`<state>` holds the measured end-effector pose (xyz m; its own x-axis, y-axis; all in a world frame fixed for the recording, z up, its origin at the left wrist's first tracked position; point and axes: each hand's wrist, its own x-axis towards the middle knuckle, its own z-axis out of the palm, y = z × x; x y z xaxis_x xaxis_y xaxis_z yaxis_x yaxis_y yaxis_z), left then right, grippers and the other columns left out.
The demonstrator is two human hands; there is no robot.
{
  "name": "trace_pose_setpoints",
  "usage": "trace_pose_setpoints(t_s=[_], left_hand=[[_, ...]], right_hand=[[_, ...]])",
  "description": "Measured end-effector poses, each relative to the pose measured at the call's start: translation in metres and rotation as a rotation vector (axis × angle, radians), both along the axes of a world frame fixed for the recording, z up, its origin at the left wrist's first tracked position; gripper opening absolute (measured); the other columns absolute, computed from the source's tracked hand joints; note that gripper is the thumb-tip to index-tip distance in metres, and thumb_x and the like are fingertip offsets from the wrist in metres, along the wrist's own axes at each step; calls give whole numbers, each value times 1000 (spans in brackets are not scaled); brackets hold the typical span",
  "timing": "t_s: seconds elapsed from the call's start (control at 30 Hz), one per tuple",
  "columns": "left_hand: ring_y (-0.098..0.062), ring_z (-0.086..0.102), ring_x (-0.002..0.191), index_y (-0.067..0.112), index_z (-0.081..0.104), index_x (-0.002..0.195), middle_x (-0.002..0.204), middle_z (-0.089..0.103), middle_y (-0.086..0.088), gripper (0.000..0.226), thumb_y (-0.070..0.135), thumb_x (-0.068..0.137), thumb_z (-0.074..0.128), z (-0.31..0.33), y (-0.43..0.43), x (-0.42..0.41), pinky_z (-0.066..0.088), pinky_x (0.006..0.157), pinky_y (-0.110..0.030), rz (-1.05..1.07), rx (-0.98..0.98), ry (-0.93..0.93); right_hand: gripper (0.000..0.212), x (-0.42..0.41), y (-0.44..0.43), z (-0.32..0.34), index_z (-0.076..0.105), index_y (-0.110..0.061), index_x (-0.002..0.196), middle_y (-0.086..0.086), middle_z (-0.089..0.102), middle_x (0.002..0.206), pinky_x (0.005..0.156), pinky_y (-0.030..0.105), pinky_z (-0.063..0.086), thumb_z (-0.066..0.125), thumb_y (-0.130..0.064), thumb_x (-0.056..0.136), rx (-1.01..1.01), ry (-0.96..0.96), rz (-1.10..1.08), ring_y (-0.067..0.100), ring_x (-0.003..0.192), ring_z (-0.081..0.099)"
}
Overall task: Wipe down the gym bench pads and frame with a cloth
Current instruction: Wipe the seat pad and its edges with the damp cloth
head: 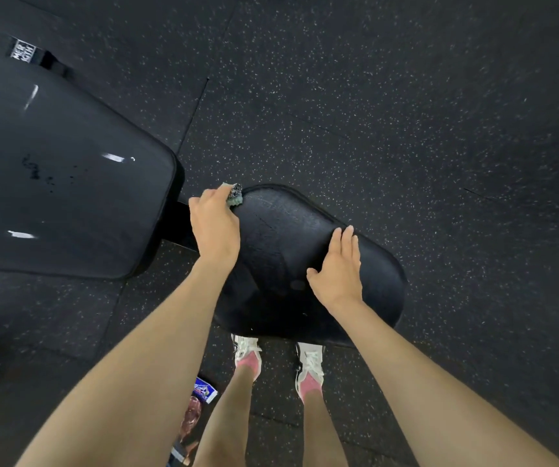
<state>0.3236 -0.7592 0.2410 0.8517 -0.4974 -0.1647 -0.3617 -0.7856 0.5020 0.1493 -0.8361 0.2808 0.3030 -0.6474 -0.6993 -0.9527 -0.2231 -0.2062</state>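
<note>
The black seat pad [281, 230] of the gym bench lies in the middle of the view, its surface streaked damp. My left hand [215, 224] grips a small greenish-grey cloth [234, 194] and presses it on the pad's far left corner. My right hand [337, 267] rests flat on the right side of the seat pad with straight fingers. The large black back pad [69, 183] fills the left of the view, with a few wet spots on it. A dark frame bar [178, 220] joins the two pads and is partly hidden by my left hand.
Black speckled rubber floor [406, 112] surrounds the bench. My feet in white shoes [248, 355] stand just below the seat pad. A printed packet or magazine [200, 399] lies on the floor by my left leg. A small labelled strap [25, 52] sits at the back pad's far end.
</note>
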Motion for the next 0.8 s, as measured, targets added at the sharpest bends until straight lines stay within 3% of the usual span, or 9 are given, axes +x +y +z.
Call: trace_pose_setpoints(t_s=[0.13,0.2,0.3,0.43,0.57,0.8], left_hand=[[-25,42,83,10,69,107,92,65,-5,45,-18,76,52,-1,19,8,46,69,-36,-249,-92,-78],[-25,41,84,9,70,98,91,65,-2,42,-18,67,60,-2,46,9,51,59,-42,-546,-111,-124],[-22,42,84,9,72,90,91,68,-1,42,-16,56,70,11,67,-4,53,55,-35,-876,-124,-142],[-32,56,79,9,71,90,86,68,-5,39,-15,60,67,18,6,22,49,65,-38,-682,-82,-113],[-28,47,83,10,70,95,90,64,-5,41,-19,71,54,6,4,36,50,61,-46,-596,-61,36],[-14,34,80,15,69,87,86,62,4,49,-20,53,68,18,112,4,49,42,-33,-836,-50,93]], right_hand=[[92,-5,5,-2,-9,-8,152,6,-22,159,122,42,7,60,-17,93,-21,-12,26,22,147,-17],[91,-4,4,-1,-9,-9,152,6,-22,159,121,42,8,60,-17,93,-26,-13,25,21,147,-17],[90,0,4,2,-6,-9,153,7,-20,160,121,44,11,60,-22,94,-44,6,12,23,148,-15],[91,10,10,4,-5,-14,154,10,-20,159,121,46,9,60,-35,93,-87,11,50,24,148,-14],[95,24,20,3,-5,-17,154,8,-20,159,120,48,9,63,-38,91,-63,-5,148,23,147,-16],[101,35,27,2,-4,-16,154,10,-19,159,118,54,11,68,-36,87,-79,41,193,26,147,-15]])
